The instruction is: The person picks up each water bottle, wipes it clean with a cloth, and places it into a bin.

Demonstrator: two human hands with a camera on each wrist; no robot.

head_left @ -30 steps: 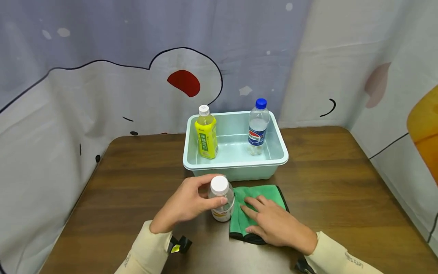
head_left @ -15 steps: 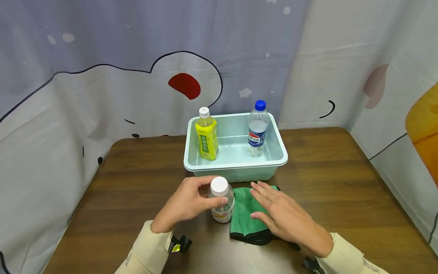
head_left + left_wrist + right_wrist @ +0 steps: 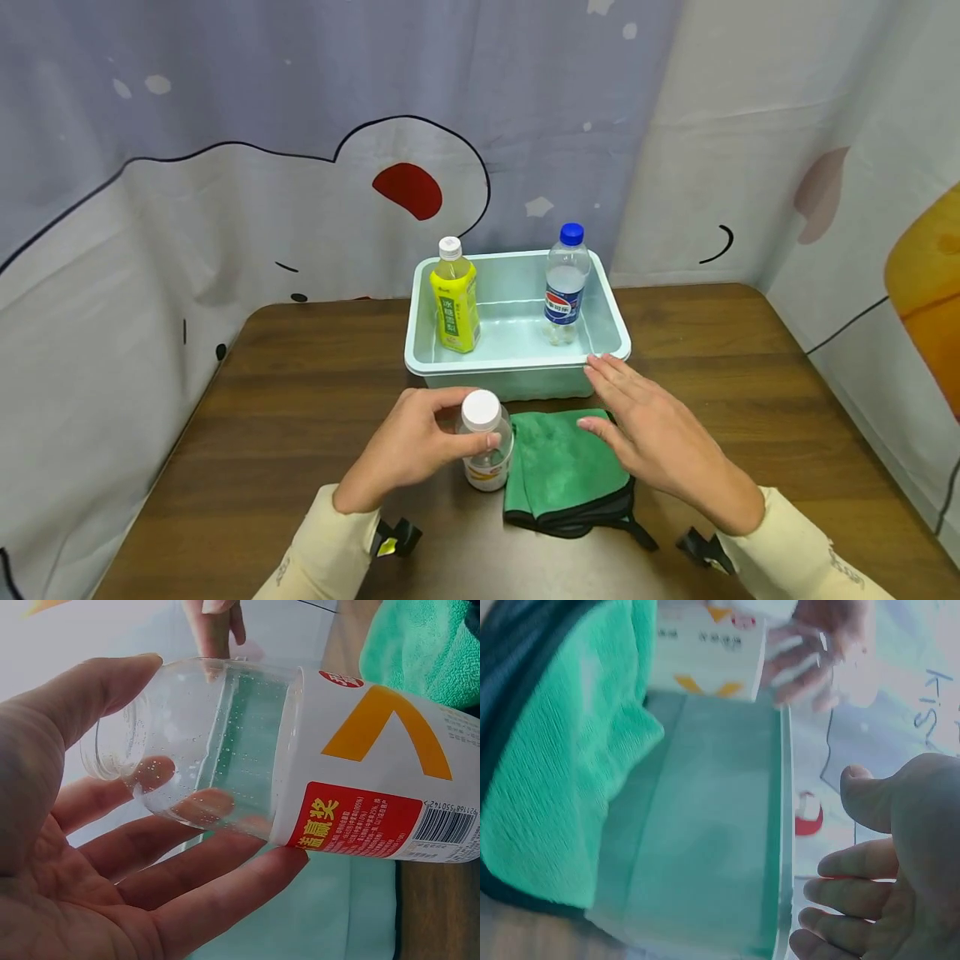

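Right hand (image 3: 660, 425) lifted, 3 bottles (image 3: 486, 442), 1 cloth (image 3: 562, 467)

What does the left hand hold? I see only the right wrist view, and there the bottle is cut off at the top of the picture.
Observer: The left hand grips a small clear plastic bottle with a white cap, standing upright on the brown wooden table.
Operator: Is anything inside the pale green plastic tub?
Observer: Yes. A yellow bottle with a white cap stands at the tub's left side.
Operator: Only this one?
Observer: No. A clear bottle with a blue cap stands at its right side.
Operator: Does my right hand touch the green cloth?
Observer: In the head view the right hand is open above the folded green cloth's right edge, fingers near the tub's front rim; contact cannot be told.
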